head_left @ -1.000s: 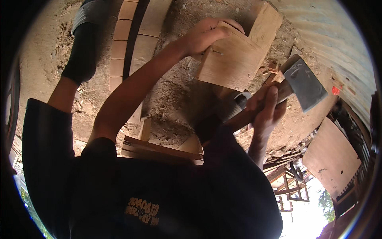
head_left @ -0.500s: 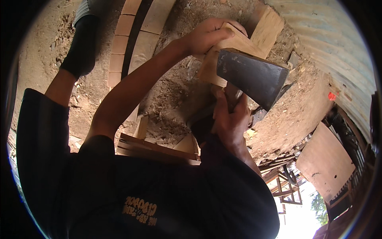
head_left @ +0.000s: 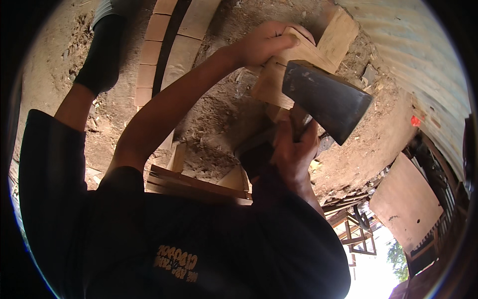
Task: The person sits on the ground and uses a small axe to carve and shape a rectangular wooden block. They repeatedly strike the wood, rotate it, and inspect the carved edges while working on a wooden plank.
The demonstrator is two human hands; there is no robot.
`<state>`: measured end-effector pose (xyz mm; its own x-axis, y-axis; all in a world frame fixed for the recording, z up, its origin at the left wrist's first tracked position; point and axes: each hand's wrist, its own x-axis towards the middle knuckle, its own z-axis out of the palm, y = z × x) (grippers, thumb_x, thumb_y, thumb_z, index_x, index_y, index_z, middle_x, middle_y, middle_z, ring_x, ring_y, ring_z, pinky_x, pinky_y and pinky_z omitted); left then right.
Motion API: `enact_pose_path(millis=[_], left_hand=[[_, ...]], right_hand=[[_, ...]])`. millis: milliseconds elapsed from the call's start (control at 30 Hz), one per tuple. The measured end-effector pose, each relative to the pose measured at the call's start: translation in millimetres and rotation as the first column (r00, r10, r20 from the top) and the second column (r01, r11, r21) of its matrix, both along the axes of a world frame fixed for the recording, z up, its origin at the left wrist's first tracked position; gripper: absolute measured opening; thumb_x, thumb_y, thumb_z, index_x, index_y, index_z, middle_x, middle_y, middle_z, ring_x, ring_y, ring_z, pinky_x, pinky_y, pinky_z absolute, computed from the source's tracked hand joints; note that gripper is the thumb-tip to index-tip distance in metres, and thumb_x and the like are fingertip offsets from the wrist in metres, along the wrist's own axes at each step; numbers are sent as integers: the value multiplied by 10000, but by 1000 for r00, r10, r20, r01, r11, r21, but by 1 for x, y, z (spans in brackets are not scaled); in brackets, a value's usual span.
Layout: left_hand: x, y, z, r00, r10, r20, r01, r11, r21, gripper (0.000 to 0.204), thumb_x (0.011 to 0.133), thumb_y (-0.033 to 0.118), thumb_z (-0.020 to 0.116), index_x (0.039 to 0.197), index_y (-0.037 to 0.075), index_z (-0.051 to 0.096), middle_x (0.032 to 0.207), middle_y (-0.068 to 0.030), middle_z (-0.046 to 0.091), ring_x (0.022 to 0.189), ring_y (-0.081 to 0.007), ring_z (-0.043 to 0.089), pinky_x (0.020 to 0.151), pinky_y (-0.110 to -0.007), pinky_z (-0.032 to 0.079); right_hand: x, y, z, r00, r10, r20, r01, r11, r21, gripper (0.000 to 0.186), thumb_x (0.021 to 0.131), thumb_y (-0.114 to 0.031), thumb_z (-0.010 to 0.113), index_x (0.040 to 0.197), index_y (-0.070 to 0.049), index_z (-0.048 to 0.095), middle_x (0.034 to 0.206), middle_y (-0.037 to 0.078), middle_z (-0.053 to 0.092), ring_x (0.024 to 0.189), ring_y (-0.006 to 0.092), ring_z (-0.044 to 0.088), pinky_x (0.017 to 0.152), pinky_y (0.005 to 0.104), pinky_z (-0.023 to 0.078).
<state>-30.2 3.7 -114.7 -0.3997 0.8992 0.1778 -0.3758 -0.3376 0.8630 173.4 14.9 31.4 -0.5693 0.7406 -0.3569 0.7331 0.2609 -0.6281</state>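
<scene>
Dark axe (head_left: pixel 328 102) over wooden block (head_left: pixel 270 88); right hand (head_left: pixel 295 154) wrapped round handle (head_left: pixel 299 118), left hand (head_left: pixel 273 44) clasping block's far edge; soil (head_left: pixel 358 164) rightward.

Dark printed shirt (head_left: pixel 259 239), black sock (head_left: pixel 99 57)

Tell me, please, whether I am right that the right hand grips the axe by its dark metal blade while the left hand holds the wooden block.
Not quite: the right hand grips the axe by its handle, not its blade, as the head view shows; the left hand does hold the wooden block.
</scene>
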Motion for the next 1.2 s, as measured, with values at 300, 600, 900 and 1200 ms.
enact_pose_path(millis=[300,600,900,1200], left_hand=[[1,-1,-2,1000,12,-4,-12,1000,17,314,988,138,500,1240,8,635,1143,-100,693,1052,-146,642,947,-312,509],[2,3,2,997,-12,71,9,999,37,315,983,142,513,1226,-7,644,1122,-97,702,1029,-133,644,924,-299,512],[5,2,2,999,25,27,-25,1000,-7,327,983,154,523,1243,0,647,1113,-93,709,1014,-125,647,905,-305,518],[2,3,1,1000,19,3,-19,1000,0,307,984,180,536,1233,40,646,1075,-73,703,965,-124,644,855,-312,527]], right_hand=[[-1,1,-8,974,210,-83,-191,961,199,249,935,-91,673,1107,59,574,724,63,636,578,84,575,491,264,432],[-6,0,-4,982,181,-59,-167,967,190,329,935,-124,679,1165,78,558,804,120,673,619,167,623,565,325,492],[-3,1,-4,986,96,-133,-89,994,58,134,974,-72,600,1073,-5,538,708,49,576,530,72,529,460,236,397],[-10,37,60,980,-185,-74,163,958,-235,113,1011,-143,578,994,-40,537,652,15,533,451,85,487,405,237,401]])
